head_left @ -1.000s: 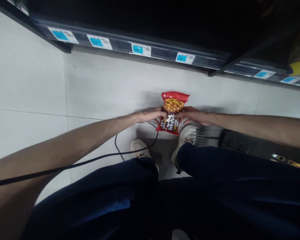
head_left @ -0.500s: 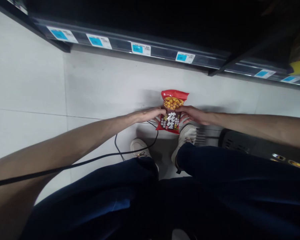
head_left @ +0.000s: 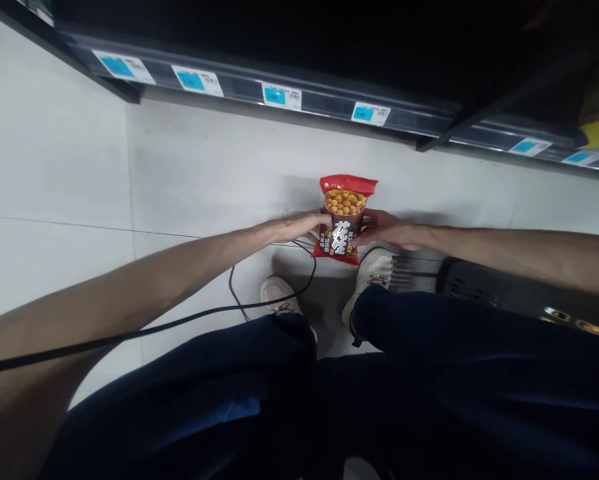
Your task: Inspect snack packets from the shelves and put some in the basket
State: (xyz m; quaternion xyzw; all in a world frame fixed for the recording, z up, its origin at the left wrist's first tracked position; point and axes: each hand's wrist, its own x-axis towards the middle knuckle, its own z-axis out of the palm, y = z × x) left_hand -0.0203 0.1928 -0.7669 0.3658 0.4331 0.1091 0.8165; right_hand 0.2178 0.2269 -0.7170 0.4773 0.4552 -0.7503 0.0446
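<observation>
A red and brown snack bag [head_left: 343, 223], printed with round golden nuts and large white characters, is held out above the floor with its front facing up. My left hand [head_left: 306, 225] grips its left edge, the thumb on the front and the fingers partly hidden beneath. At the right edge, my right hand [head_left: 383, 229] has its thumb and a finger against the side of the bag. The other fingers of that hand are partly behind it.
A dark shelf edge [head_left: 324, 107] with several price labels crosses the top. Below the bag are my pale shoes [head_left: 279, 293] on the light tiled floor [head_left: 204, 160]. A black cable [head_left: 179, 322] runs under and past my left arm. A dark case [head_left: 504, 293] lies at the right.
The right thumb has moved off the bag's front to its right side, and those fingers have shifted along the edge. The bag has risen slightly in view.
</observation>
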